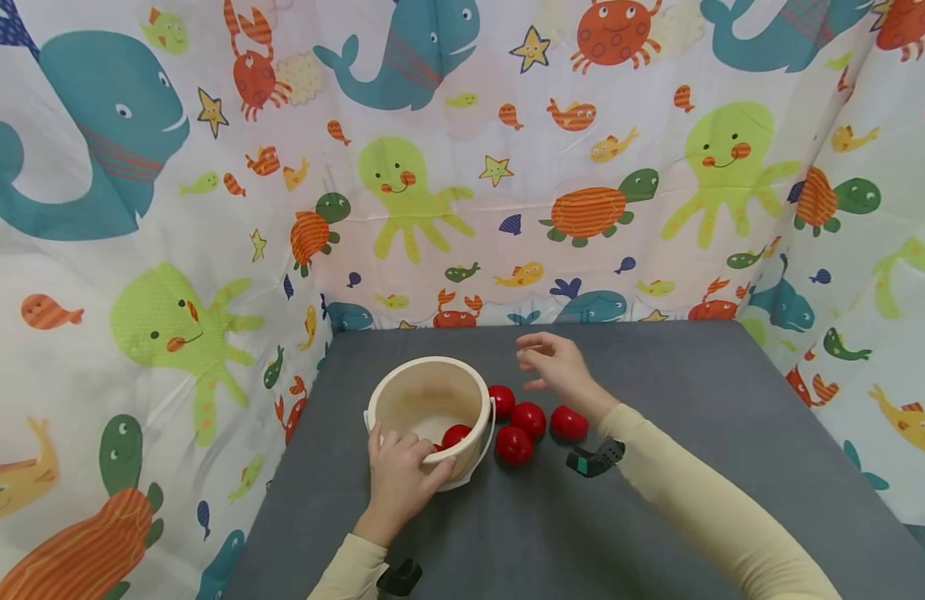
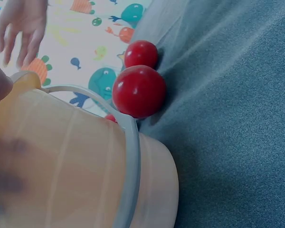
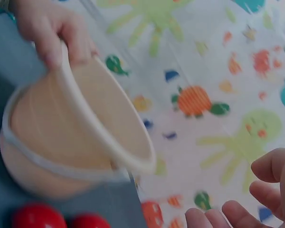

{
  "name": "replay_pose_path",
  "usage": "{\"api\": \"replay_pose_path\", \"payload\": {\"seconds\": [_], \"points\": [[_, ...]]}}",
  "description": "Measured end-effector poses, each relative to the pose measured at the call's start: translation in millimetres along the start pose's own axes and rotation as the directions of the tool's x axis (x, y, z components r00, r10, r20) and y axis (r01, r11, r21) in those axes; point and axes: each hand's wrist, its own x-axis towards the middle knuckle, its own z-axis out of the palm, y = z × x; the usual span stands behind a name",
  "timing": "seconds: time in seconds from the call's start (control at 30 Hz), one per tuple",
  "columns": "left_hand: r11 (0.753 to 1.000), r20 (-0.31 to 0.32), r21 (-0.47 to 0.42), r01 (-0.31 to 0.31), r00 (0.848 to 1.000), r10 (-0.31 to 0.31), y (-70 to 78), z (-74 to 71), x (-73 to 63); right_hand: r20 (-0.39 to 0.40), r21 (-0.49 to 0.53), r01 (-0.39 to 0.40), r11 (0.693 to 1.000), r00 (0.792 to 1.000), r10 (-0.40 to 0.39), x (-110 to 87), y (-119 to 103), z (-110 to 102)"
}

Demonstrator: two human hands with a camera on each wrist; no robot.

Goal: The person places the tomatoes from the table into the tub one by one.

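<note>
A cream bucket [image 1: 430,375] with a white handle stands on the grey table, tilted slightly toward me. My left hand [image 1: 402,475] grips its near rim, fingers over the edge; the right wrist view also shows this left hand [image 3: 54,33] pinching the rim. Inside lie shiny red round fruits [image 1: 455,435], partly hidden by the wall and hand. Several similar red fruits [image 1: 514,446] sit on the table just right of the bucket. Above and behind them, my right hand [image 1: 558,371] is raised with loosely bent fingers and holds nothing; its fingertips [image 3: 237,213] show in the right wrist view.
The grey table [image 1: 657,483] extends to the right and toward me. A white curtain [image 1: 447,225] printed with sea animals rises behind the table and along both sides. The bucket handle [image 2: 131,161] hangs down over the bucket's outer wall, close to the loose fruits.
</note>
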Motion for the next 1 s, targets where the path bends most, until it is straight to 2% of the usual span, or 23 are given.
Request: {"api": "replay_pose_path", "payload": {"seconds": [0.2, 0.43, 0.7, 0.83, 1.0], "points": [[1.000, 0.027, 0.008, 0.016, 1.000, -0.016, -0.7, -1.7, 0.5, -0.067, 0.006, -0.012, 1.000, 0.998, 0.012, -17.5, 14.1, -64.9], [1.000, 0.028, 0.001, 0.019, 0.999, -0.019, -0.6, -1.4, 0.5, -0.117, -0.010, -0.078, 0.997, 0.990, 0.077, -40.9, 38.5, -107.8], [1.000, 0.025, 0.001, 0.025, 0.999, -0.025, -1.5, -0.8, -1.7, -0.168, -0.053, -0.135, 0.989, 0.978, 0.124, -47.3, 75.2, -119.7], [1.000, 0.035, 0.000, 0.030, 0.999, -0.030, -2.1, -1.0, -1.7, -0.195, -0.076, -0.157, 0.985, 0.971, 0.139, -47.0, 94.3, -117.2], [0.999, 0.044, 0.002, 0.034, 0.998, -0.034, -2.5, -1.4, -2.0, -0.222, -0.051, -0.202, 0.978, 0.957, 0.186, -44.6, 116.8, -105.3]]}}
